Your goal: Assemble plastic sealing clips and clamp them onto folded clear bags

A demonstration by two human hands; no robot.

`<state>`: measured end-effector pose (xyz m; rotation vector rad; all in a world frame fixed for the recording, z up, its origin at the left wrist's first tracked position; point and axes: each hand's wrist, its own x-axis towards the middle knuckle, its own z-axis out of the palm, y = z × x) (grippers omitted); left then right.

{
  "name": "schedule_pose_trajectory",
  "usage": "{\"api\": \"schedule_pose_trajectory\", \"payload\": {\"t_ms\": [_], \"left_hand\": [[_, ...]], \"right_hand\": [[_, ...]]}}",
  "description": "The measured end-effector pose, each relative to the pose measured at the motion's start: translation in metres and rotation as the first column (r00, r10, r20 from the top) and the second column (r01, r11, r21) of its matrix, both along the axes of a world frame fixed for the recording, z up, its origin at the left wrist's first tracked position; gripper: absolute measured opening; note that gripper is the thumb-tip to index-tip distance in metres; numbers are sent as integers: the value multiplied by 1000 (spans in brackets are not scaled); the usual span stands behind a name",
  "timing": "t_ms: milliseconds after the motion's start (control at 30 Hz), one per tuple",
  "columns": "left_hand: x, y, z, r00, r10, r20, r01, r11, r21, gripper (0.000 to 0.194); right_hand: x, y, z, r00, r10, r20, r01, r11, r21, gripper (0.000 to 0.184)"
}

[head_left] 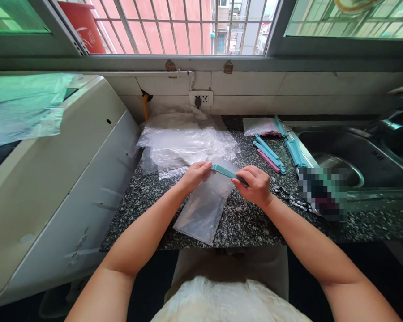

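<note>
A teal bag sealing clip [226, 172] lies across the upper part of a clear plastic bag [204, 205], whose body hangs down toward the counter's front edge. My left hand [197, 173] pinches the clip's left end together with the bag. At the clip's right end, my right hand [254, 182] grips it between thumb and fingers. Whether the clip is fully snapped over the bag I cannot tell. Behind my hands spreads a pile of clear plastic bags [184, 138]. Several more teal clips [268, 150] and a pink clip [268, 160] lie to the right.
More teal clips [295, 152] rest by the metal sink [356, 147] on the right. A small filled clear bag [259, 126] lies near the wall. A blurred-out item [322, 194] sits at the sink's front corner. A large white appliance [70, 179] borders the speckled counter [248, 223] on the left.
</note>
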<state>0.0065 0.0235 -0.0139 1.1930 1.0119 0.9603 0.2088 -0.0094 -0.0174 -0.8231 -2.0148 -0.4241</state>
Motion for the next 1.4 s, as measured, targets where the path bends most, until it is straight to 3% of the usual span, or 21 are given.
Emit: {"api": "schedule_pose_trajectory", "payload": {"t_ms": [1033, 1400], "left_hand": [[-9, 6, 8, 993, 119, -16, -119, 993, -15, 38], [-23, 13, 11, 984, 178, -24, -175, 982, 73, 37]], "right_hand": [[12, 4, 9, 992, -6, -123, 15, 998, 68, 9], [21, 5, 8, 989, -54, -141, 60, 997, 38, 8]]}}
